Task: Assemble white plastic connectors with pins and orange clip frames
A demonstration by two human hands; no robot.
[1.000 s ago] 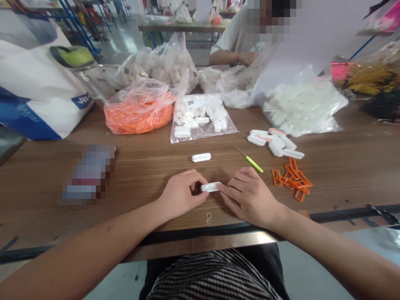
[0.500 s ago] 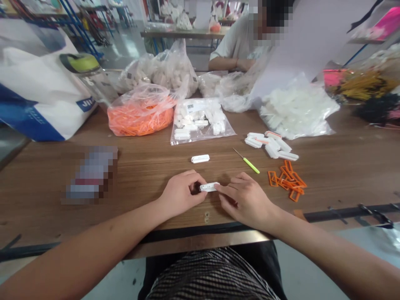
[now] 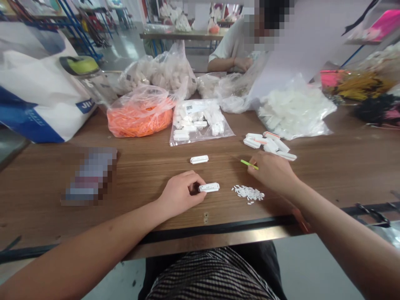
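My left hand (image 3: 183, 191) pinches one end of a white plastic connector housing (image 3: 210, 187) with a row of small holes along its face. Its thumb and forefinger close on the left end, and the right end is free. To the right, my right hand (image 3: 271, 168) has its fingertips closed on the green handle of a thin-pointed awl (image 3: 249, 164). The awl's needle points left and looks faint. Below the awl lies a loose pile of tiny white pins (image 3: 248, 193). A second white connector housing (image 3: 199, 159) lies just beyond my left hand.
Several white housings (image 3: 271, 144), some with orange strips, lie beyond my right hand. Farther back are a flat bag of white parts (image 3: 200, 121), a bag of orange pieces (image 3: 140, 116) and a bulging clear bag (image 3: 293, 110). A bottle (image 3: 93, 79) stands left. Opposite sits a person (image 3: 233, 48).
My right hand has left the connector housing, moved right and away from me, and taken hold of the awl. The pin pile has come into view; my arm now covers the orange frames.
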